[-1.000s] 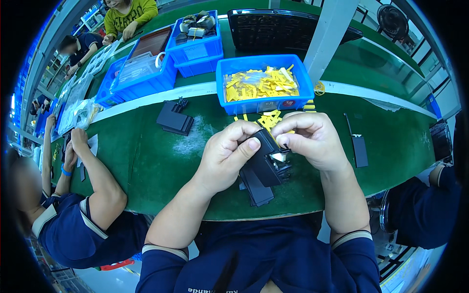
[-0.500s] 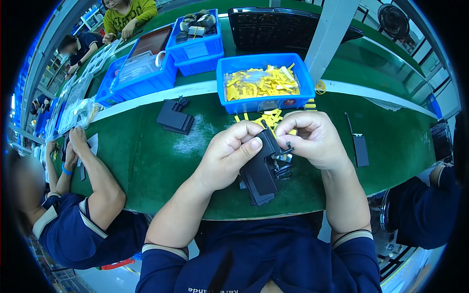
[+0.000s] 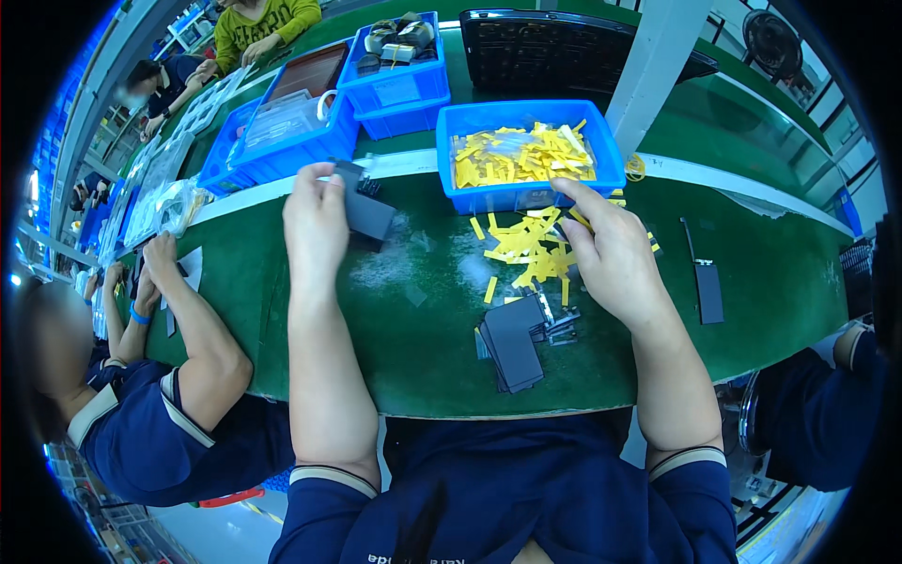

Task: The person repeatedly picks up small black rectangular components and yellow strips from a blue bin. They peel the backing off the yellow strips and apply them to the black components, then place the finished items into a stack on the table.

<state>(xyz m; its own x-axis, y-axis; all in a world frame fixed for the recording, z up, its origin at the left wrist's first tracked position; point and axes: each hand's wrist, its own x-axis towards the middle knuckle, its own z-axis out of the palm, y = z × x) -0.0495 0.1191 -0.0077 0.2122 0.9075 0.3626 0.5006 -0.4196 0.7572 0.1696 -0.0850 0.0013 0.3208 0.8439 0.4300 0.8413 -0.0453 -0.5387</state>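
My left hand [image 3: 315, 221] is closed at the edge of a stack of flat black L-shaped battery-like pieces [image 3: 368, 216] on the left of the table. Its thumb and fingers pinch the edge of a piece there. Over the loose yellow strips [image 3: 526, 240], my right hand [image 3: 611, 258] is open, its index finger stretched out and the thumb apart. A second stack of black L-shaped pieces [image 3: 513, 346], with small connector tails at its right side, lies near the front edge between my forearms.
Beyond the strips stands a blue bin [image 3: 451, 195] full of yellow strips. More blue bins [image 3: 381, 94] are at the back left. A single black piece [image 3: 709, 293] lies at right. A grey post [image 3: 648, 75] rises behind the bin. A co-worker [image 3: 188, 414] works at left.
My left hand has carried a black piece from the middle to the left stack. My right hand has let go of it and moved up and right over the yellow strips.
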